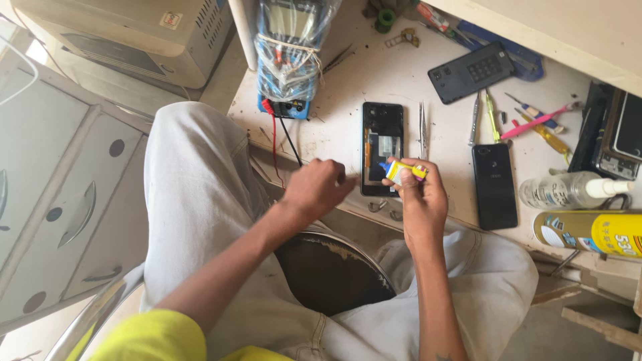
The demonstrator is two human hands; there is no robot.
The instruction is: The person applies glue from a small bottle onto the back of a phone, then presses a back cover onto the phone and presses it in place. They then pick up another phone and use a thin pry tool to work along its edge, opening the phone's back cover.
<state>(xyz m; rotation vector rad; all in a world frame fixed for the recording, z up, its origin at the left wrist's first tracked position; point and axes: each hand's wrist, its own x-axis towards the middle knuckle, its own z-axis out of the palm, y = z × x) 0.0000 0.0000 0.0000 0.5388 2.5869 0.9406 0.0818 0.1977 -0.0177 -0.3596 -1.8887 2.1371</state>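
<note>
Over the opened phone (382, 148), which lies back-off and face down near the front edge of the table (348, 73), the right hand (420, 194) pinches a small yellow tube with a blue cap (403, 171), its capped end angled toward the phone's lower half, as if to keep the tip close to the exposed insides. Left of the phone, the left hand (315, 189) hangs loosely curled with the fingers drawn in; it grips nothing I can make out, and seems poised just off the phone's edge. Right of the phone lie tweezers (422, 128), parallel to it and within easy reach, then a second black phone (494, 185) face down. Beyond that one stand a clear spray bottle (568, 190) and a yellow can (588, 231), both on their sides. Above the opened phone sits a blue meter wrapped in plastic (289, 53), its red and black leads trailing off the table edge.
</note>
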